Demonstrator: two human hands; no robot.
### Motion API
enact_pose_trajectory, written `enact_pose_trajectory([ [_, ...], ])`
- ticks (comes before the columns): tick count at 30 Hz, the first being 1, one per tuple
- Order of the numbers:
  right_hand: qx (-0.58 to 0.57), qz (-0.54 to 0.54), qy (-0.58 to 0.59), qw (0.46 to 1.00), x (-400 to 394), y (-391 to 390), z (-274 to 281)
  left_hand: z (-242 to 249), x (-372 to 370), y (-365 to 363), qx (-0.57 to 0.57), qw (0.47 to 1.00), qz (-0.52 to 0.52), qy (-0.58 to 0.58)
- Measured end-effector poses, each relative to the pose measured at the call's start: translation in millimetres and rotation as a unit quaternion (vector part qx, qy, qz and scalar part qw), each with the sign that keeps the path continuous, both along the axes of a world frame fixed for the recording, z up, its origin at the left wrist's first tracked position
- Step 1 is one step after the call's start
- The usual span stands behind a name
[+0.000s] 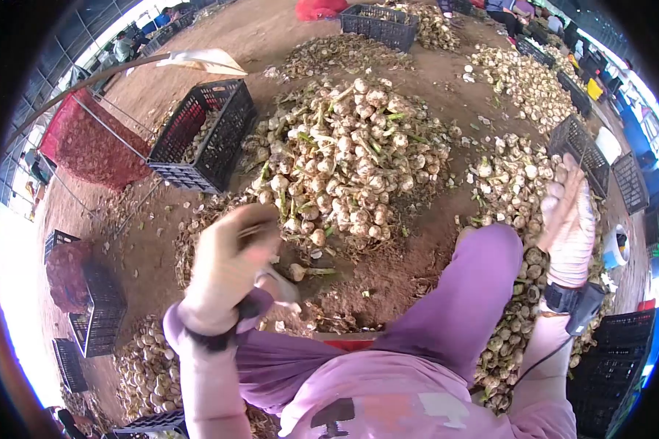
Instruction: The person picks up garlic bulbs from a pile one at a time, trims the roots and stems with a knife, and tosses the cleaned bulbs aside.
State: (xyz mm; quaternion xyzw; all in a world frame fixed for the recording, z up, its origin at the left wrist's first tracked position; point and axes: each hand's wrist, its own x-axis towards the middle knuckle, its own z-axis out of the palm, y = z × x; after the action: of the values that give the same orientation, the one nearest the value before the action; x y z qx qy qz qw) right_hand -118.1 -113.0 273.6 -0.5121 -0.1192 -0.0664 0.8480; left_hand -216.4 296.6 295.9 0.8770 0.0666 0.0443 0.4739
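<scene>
My left hand (231, 260) is raised in front of the left knee, near the front left edge of a large heap of garlic bulbs (362, 154). It is smeared by motion; its fingers look bent, and whether anything is between them I cannot make out. My right hand (570, 219), in a pale glove, is lifted at the right above more garlic bulbs (516, 183). Its fingers are stretched out, with nothing visible in them. A single garlic bulb with its stalk (300, 272) lies on the soil between my left hand and the heap.
A black crate (205, 139) and a red mesh sack (99, 143) stand at the left. Another crate (379, 28) is behind the heap. Crates (582, 150) and a white bucket (616, 247) are at the right. Trimmed bulbs (150, 369) lie at lower left. Other people work far off.
</scene>
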Motion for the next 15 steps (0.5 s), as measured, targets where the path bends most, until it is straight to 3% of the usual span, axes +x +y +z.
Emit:
enact_pose_trajectory([
  [2, -0.061, 0.035, 0.026, 0.997, 3, -16, 0, -54, 48, 1, -0.006, 0.989, -0.107, 0.105],
  [3, -0.198, -0.119, 0.078, 0.97, -2, -5, 10, -81, 69, -2, 0.07, 0.978, -0.126, 0.153],
  [4, -0.25, -0.202, 0.105, 0.941, -6, 10, 16, -134, 85, 2, 0.146, 0.97, -0.118, 0.153],
  [5, -0.302, -0.176, 0.111, 0.93, -4, 5, 15, -158, 98, 0, 0.105, 0.951, -0.137, 0.256],
  [6, -0.307, -0.212, 0.083, 0.924, 4, -10, 0, -196, 106, 0, 0.232, 0.924, -0.161, 0.258],
  [7, -0.276, -0.239, 0.14, 0.92, 12, -50, -27, -247, 104, 0, 0.278, 0.917, -0.113, 0.263],
  [8, -0.439, -0.158, 0.074, 0.881, 21, -82, -39, -271, 98, -3, 0.268, 0.922, -0.044, 0.277],
  [9, -0.645, -0.189, -0.102, 0.734, 24, -86, -50, -300, 94, -2, 0.283, 0.9, -0.053, 0.327],
  [10, -0.45, -0.167, 0.081, 0.874, 26, -75, -50, -327, 82, 3, 0.28, 0.91, -0.074, 0.297],
  [12, -0.541, -0.215, 0.057, 0.811, 37, -115, -93, -358, 64, 1, 0.159, 0.925, 0.084, 0.334],
  [13, -0.544, -0.203, 0.066, 0.811, 45, -112, -99, -389, 45, -5, 0.007, 0.92, 0.245, 0.305],
  [14, -0.457, -0.22, 0.177, 0.843, 49, -101, -99, -424, 28, -9, -0.139, 0.869, 0.398, 0.259],
  [15, -0.361, -0.234, 0.287, 0.856, 54, -92, -102, -443, 19, -9, -0.132, 0.863, 0.405, 0.27],
])
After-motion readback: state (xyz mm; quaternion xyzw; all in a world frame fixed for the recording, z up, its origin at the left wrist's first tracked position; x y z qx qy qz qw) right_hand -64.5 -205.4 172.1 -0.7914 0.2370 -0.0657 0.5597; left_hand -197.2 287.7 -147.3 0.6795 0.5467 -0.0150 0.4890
